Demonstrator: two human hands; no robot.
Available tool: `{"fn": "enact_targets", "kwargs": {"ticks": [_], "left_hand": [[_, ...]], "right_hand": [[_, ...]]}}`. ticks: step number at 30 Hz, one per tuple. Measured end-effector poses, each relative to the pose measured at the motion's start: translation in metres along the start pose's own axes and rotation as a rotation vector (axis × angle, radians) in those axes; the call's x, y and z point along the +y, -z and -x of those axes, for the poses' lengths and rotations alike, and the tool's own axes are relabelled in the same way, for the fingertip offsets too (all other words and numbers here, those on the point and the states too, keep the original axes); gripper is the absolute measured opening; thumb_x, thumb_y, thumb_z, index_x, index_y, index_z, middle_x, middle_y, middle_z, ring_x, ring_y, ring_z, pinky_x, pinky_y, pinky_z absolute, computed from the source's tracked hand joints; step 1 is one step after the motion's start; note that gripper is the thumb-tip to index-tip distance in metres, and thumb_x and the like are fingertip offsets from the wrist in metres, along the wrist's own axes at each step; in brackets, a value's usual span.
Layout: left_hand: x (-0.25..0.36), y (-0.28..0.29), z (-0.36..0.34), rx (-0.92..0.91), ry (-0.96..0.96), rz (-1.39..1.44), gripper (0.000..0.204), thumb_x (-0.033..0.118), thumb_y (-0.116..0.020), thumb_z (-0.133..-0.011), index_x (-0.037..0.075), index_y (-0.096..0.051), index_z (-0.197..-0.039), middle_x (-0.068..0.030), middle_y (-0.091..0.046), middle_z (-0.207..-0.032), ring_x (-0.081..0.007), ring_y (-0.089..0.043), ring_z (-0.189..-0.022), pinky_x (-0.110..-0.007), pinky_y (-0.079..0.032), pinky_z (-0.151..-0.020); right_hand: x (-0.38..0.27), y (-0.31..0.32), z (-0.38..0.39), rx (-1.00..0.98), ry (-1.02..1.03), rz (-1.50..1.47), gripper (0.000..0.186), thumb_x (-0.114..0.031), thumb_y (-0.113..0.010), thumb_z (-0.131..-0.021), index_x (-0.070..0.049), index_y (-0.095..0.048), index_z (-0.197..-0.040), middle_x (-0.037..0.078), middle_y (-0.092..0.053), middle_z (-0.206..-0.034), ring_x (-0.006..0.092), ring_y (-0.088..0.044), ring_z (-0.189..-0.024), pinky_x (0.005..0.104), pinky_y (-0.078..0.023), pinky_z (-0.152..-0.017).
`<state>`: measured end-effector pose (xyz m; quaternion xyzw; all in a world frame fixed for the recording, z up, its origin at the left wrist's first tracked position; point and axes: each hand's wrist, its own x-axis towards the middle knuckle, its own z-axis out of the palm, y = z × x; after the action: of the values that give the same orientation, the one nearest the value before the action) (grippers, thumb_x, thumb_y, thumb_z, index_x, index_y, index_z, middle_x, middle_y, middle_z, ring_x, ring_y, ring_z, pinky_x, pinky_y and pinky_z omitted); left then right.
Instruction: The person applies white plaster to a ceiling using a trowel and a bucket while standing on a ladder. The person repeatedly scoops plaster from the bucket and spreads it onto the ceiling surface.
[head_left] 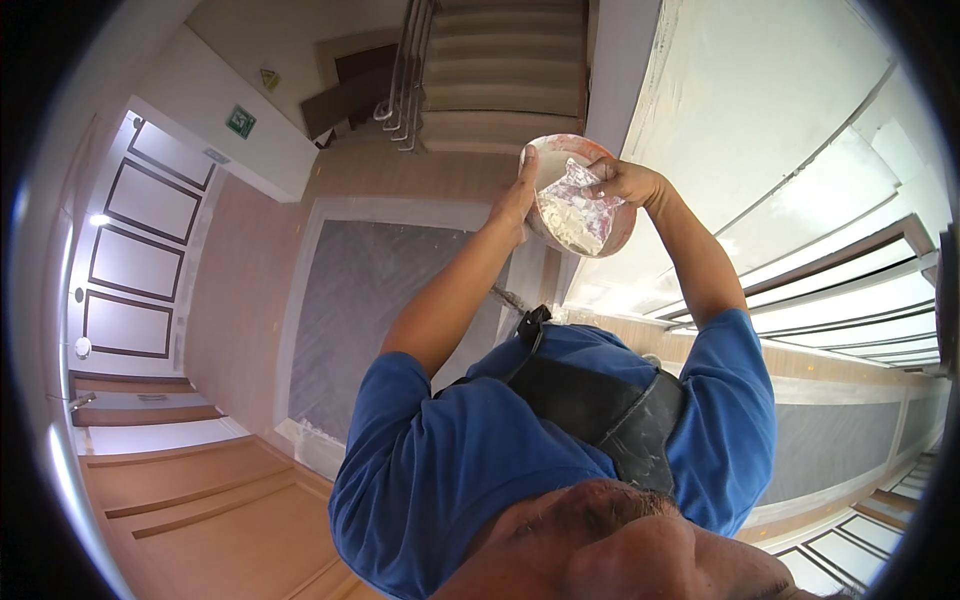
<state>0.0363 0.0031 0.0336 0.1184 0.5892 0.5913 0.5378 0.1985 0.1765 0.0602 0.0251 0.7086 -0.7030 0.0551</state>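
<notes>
My left hand (517, 198) grips the left side of a round, pinkish-white bowl (625, 228), thumb over the rim. Inside the bowl sits a pale, lumpy powder (568, 222). My right hand (628, 183) reaches over the right rim, fingers closed on a crumpled, whitish plastic bag (577, 178) smeared with white. The bag lies partly within the bowl, against the powder. Both forearms stretch forward, holding the bowl out before the white wall on the right.
Ahead rises a staircase (500, 85) with metal handrails (408, 90). A white, seamed wall (760, 130) stands close on the right. Grey panels (375, 290) with pale borders lie below. A wooden door (215, 510) is at lower left, a lit, dark-framed panel wall (140, 250) beyond.
</notes>
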Motion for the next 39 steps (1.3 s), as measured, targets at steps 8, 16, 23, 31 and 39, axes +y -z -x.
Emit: {"fn": "enact_targets", "kwargs": {"ticks": [8, 16, 23, 31, 39], "left_hand": [[0.014, 0.006, 0.006, -0.12, -0.089, 0.198, 0.086, 0.075, -0.034, -0.095, 0.011, -0.038, -0.152, -0.0129, -0.043, -0.154, -0.0297, -0.043, -0.14, -0.046, -0.035, -0.116], [-0.003, 0.047, 0.017, -0.198, -0.156, 0.485, 0.078, 0.068, -0.025, -0.1, 0.013, -0.036, -0.154, -0.0127, -0.048, -0.15, -0.0331, -0.046, -0.138, -0.056, -0.036, -0.113], [-0.018, 0.104, 0.007, 0.061, -0.121, 0.031, 0.1, 0.088, -0.026, -0.086, 0.015, -0.033, -0.155, -0.0217, -0.046, -0.149, -0.0436, -0.051, -0.132, -0.066, -0.036, -0.107], [-0.041, 0.105, 0.01, -0.117, 0.056, 0.108, 0.084, 0.074, -0.015, -0.098, 0.015, -0.031, -0.156, -0.0156, -0.038, -0.157, -0.0396, -0.036, -0.144, -0.067, -0.033, -0.109], [-0.063, 0.117, -0.002, -0.07, -0.053, 0.074, 0.096, 0.085, -0.031, -0.088, 0.016, -0.035, -0.154, -0.0184, -0.047, -0.15, -0.0446, -0.05, -0.132, -0.067, -0.041, -0.1]], "right_hand": [[-0.019, 0.018, 0.015, 0.146, 0.184, -0.407, 0.033, -0.011, -0.067, -0.091, 0.007, -0.065, -0.119, 0.012, -0.072, -0.109, 0.0203, -0.07, -0.097, 0.0325, -0.053, -0.092], [-0.117, -0.002, 0.04, 0.653, 0.753, -0.54, 0.044, -0.012, -0.062, -0.095, 0.002, -0.052, -0.135, 0.011, -0.066, -0.123, 0.0234, -0.064, -0.112, 0.0396, -0.051, -0.098], [-0.291, -0.009, 0.1, 1.511, 0.977, 1.035, 0.028, -0.021, -0.056, -0.103, 0.001, -0.065, -0.117, 0.013, -0.072, -0.105, 0.0216, -0.069, -0.096, 0.0289, -0.051, -0.085], [-0.413, 0.037, 0.091, 1.633, 0.613, 2.283, 0.048, 0.011, -0.046, -0.091, -0.006, -0.062, -0.133, 0.008, -0.055, -0.145, 0.023, -0.049, -0.138, 0.0364, -0.035, -0.121], [-0.426, 0.069, 0.084, 1.499, 0.653, 2.419, 0.05, 0.011, -0.05, -0.087, -0.002, -0.06, -0.135, 0.014, -0.055, -0.145, 0.0263, -0.048, -0.139, 0.0378, -0.035, -0.12]]}}
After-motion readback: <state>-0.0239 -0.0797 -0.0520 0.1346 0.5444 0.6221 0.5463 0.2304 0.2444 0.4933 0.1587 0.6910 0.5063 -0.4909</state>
